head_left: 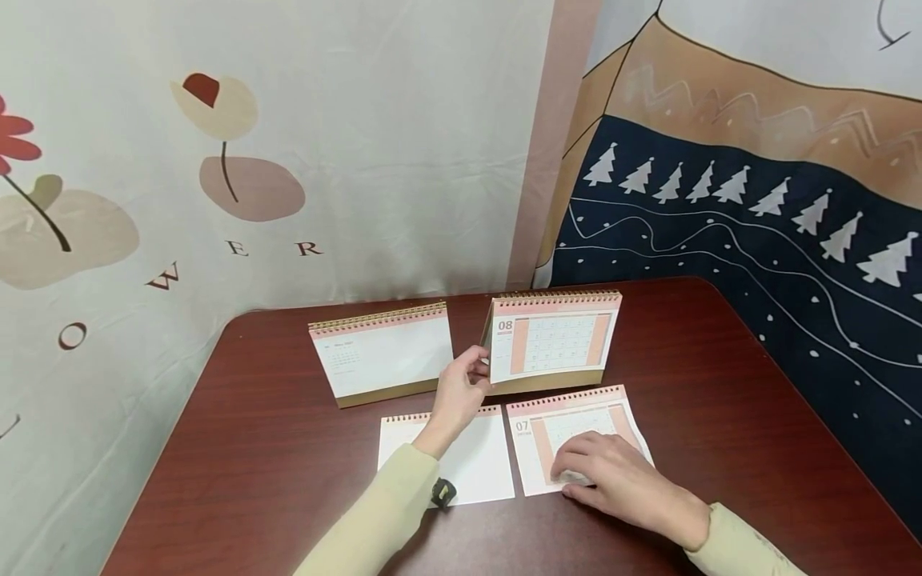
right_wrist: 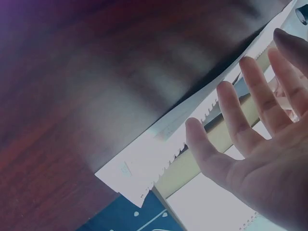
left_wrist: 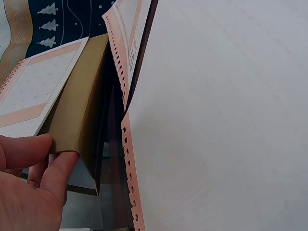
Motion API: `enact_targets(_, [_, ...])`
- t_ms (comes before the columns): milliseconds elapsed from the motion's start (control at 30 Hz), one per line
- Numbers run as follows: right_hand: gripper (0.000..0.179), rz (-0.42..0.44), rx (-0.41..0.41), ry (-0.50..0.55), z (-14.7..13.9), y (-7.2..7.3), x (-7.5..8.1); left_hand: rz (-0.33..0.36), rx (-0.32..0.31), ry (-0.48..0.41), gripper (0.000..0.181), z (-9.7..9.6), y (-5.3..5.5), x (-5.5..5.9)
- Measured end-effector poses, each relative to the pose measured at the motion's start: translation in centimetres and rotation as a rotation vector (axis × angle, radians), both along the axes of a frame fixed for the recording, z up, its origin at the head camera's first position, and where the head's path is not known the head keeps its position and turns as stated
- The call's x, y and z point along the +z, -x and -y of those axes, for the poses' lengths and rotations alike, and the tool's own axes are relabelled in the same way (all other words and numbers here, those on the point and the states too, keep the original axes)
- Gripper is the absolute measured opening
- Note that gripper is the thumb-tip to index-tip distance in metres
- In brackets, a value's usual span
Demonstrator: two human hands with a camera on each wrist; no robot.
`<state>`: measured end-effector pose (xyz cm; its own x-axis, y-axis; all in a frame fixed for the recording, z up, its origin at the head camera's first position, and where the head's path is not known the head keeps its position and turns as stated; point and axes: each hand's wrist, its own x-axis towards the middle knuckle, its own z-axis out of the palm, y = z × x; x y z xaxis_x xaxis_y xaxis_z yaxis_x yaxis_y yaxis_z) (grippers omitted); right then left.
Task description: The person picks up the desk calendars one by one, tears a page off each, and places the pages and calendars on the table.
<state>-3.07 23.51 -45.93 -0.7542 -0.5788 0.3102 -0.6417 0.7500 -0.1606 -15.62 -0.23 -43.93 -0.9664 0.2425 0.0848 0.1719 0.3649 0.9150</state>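
Observation:
A standing desk calendar shows its 08 page above a gold cardboard base. My left hand is at its left edge; in the left wrist view, thumb and fingers pinch the gold base. A loose calendar page marked 07 lies flat before it, punched holes along its top. Over that page's lower right is my right hand. Its fingers look spread and nearly straight in the right wrist view, holding nothing visible. Another loose page, mostly blank, lies beneath my left forearm.
A second desk calendar stands to the left, near the back of the dark red wooden table. Printed curtains hang behind: a pale one with flowers and a dark blue one with white trees. A small black device sits at my left wrist.

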Motion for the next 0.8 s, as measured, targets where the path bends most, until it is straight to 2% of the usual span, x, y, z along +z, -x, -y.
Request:
enact_targets(367, [0.043,0.023,0.038,-0.115,-0.2,-0.5,-0.2,0.002,0.007,0.001,0.041,0.0,0.1,-0.2])
enact_targets(633, [0.062,0.242,0.026,-0.174,-0.4,-1.1,0.5,0.008,0.007,0.008,0.041,0.0,0.1,-0.2])
enact_targets(800, [0.075,0.339,0.04,-0.197,-0.4,-1.4,0.8,0.001,0.007,0.011,0.04,0.1,0.1,-0.1])
